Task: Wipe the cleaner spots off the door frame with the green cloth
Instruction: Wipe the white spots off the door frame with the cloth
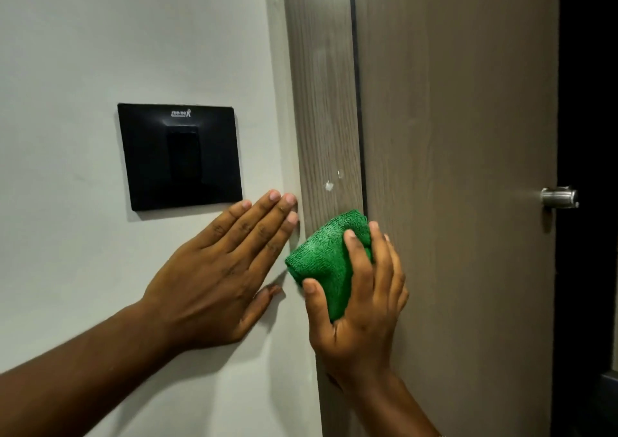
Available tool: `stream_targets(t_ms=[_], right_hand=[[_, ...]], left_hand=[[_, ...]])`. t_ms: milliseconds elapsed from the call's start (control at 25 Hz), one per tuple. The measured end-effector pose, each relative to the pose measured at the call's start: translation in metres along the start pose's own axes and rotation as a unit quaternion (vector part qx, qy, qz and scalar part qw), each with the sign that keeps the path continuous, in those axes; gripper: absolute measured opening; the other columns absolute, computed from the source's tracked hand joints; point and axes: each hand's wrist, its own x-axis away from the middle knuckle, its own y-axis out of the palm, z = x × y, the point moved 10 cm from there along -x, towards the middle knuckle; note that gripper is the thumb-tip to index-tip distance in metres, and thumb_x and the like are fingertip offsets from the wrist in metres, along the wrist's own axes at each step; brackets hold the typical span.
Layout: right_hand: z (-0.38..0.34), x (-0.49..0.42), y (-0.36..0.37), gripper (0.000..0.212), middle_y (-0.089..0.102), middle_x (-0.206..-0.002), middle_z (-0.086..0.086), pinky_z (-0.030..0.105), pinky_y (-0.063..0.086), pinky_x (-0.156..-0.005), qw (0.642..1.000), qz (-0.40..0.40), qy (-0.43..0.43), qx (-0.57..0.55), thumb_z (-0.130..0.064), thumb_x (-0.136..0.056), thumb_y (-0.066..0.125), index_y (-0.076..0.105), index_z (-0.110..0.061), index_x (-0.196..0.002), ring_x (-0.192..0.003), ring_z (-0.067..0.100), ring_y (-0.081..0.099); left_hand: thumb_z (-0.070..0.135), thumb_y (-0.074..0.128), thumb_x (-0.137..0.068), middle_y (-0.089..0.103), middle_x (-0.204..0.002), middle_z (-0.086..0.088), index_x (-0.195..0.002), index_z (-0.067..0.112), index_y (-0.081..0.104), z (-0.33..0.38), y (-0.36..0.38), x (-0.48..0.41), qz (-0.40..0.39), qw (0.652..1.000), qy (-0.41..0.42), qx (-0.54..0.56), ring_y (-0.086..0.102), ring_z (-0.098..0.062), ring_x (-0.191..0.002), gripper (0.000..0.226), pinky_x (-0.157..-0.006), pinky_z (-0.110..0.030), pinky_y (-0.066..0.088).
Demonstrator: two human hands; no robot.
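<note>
We are gripping the green cloth point(326, 262) in our right hand point(359, 302), left hand point(220, 269) spread flat on the wall point(100, 51); we should be sweeping firmly upward over the cleaner spots point(329, 186).

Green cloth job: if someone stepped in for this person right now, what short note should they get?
Left hand: open, flat on the pale wall beside the black square wall switch.
Right hand: fingers gripping the folded green microfibre cloth, pressed on the grey wood-grain door frame.
Done: nothing that shows.
Left: two white cleaner spots just above the cloth; wipe upward over them.
</note>
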Motion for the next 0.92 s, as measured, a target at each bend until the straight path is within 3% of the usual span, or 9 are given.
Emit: stream_targets(t_ms=[120,320,480,640,800,840,920], right_hand=[[-0.005,-0.032,0.006,0.067,0.03,-0.157,0.004,0.051,0.032,-0.108,0.998,0.0,0.065,0.004,-0.063,-0.087,0.038,0.036,-0.026,-0.142,-0.144,0.025,0.029],[-0.011,-0.019,0.006,0.066,0.027,-0.157,0.003,0.052,0.033,-0.107,0.999,-0.026,-0.021,0.035,-0.063,-0.089,0.036,0.031,-0.028,-0.144,-0.145,0.027,0.027],[-0.019,-0.052,0.008,0.068,0.032,-0.156,0.004,0.048,0.029,-0.107,0.998,-0.003,0.052,0.025,-0.064,-0.086,0.038,0.037,-0.026,-0.143,-0.144,0.026,0.029],[-0.027,-0.037,0.007,0.072,0.032,-0.155,0.008,0.054,0.034,-0.106,0.998,-0.031,-0.047,0.038,-0.067,-0.085,0.04,0.037,-0.024,-0.142,-0.145,0.029,0.028],[-0.018,-0.078,0.007,0.075,0.032,-0.156,0.004,0.052,0.033,-0.106,0.995,0.005,0.098,0.027,-0.074,-0.083,0.034,0.038,-0.025,-0.14,-0.142,0.026,0.031],[-0.025,-0.085,0.01,0.076,0.033,-0.156,0.005,0.051,0.03,-0.107,0.994,0.001,0.102,0.033,-0.075,-0.083,0.034,0.038,-0.025,-0.14,-0.143,0.026,0.03],[-0.037,-0.081,0.015,0.077,0.032,-0.155,0.006,0.05,0.029,-0.108,0.998,-0.027,0.03,0.055,-0.075,-0.083,0.037,0.036,-0.026,-0.141,-0.144,0.028,0.028]], left_hand=[[0.033,0.04,-0.092,0.028,-0.159,-0.022,-0.149,-0.001,0.028,-0.004,-0.015,-0.003,0.03,0.998,0.032,0.043,0.024,-0.036,-0.149,0.068,-0.116,-0.049,0.027],[0.019,0.048,-0.083,0.028,-0.158,-0.023,-0.149,-0.001,0.03,-0.025,-0.05,-0.016,0.085,0.995,0.021,0.042,0.023,-0.037,-0.149,0.071,-0.119,-0.052,0.026],[0.031,0.041,-0.089,0.019,-0.161,-0.025,-0.151,-0.004,0.022,-0.079,-0.066,-0.05,0.077,0.994,-0.07,0.017,0.013,-0.037,-0.151,0.073,-0.123,-0.053,0.018],[0.045,0.034,-0.09,0.013,-0.164,-0.021,-0.153,0.0,0.015,-0.127,-0.072,-0.069,0.058,0.989,-0.122,0.054,0.007,-0.031,-0.153,0.08,-0.125,-0.048,0.013],[0.055,0.026,-0.088,0.0,-0.166,-0.016,-0.155,0.005,0.004,-0.163,-0.073,-0.097,0.038,0.991,-0.123,0.048,-0.005,-0.025,-0.154,0.087,-0.124,-0.037,-0.004],[0.057,0.027,-0.087,-0.001,-0.166,-0.016,-0.155,0.004,0.003,-0.165,-0.071,-0.102,0.03,0.992,-0.12,0.037,-0.006,-0.025,-0.154,0.089,-0.124,-0.037,-0.005],[0.059,0.029,-0.087,-0.001,-0.166,-0.018,-0.155,0.002,0.003,-0.162,-0.067,-0.106,0.014,0.993,-0.12,0.012,-0.005,-0.028,-0.154,0.092,-0.125,-0.043,-0.001]])
